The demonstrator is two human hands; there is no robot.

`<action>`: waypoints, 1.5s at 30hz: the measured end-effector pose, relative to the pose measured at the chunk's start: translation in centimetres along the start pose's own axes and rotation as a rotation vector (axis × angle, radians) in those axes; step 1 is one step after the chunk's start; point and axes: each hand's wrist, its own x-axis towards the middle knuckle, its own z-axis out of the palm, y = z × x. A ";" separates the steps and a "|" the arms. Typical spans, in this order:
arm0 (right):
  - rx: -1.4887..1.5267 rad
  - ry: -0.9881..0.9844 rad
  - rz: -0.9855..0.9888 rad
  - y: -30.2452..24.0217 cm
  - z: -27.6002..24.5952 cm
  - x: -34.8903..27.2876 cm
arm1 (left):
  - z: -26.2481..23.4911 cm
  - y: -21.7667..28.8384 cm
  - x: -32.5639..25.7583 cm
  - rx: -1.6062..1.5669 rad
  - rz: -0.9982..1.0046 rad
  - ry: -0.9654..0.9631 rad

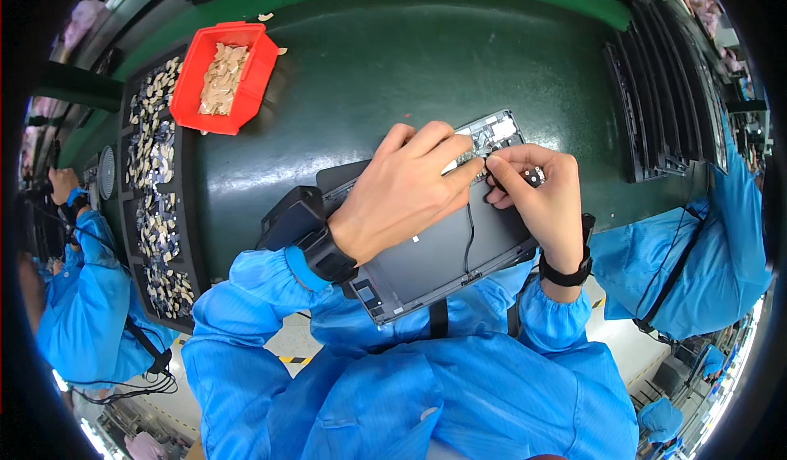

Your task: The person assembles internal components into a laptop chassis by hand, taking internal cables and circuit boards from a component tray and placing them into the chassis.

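A dark grey, flat electronic device housing (434, 251) lies tilted at the table's near edge, against my body. Bare circuitry and silvery parts (496, 128) show at its far right end. My left hand (402, 185) reaches over it palm down, fingers bent and their tips meeting at the circuitry; whatever they grip is hidden. My right hand (545, 198) pinches thumb and forefinger beside those fingertips, on something small and dark that I cannot make out. A thin black cable (470, 243) runs down the housing to its near edge. Behind my left hand a dark panel (340, 175) sticks out.
A red bin (261, 75) of small tan pieces stands at the far left. Beside it a black compartment tray (190, 239) holds many small tan-and-dark parts. Dark panels (668, 83) stand in a row at the far right. Blue-sleeved people sit on both sides.
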 end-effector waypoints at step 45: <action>0.346 0.095 -0.056 6.6 -6.6 1.5 | 2.5 3.5 5.4 -0.236 0.029 -0.118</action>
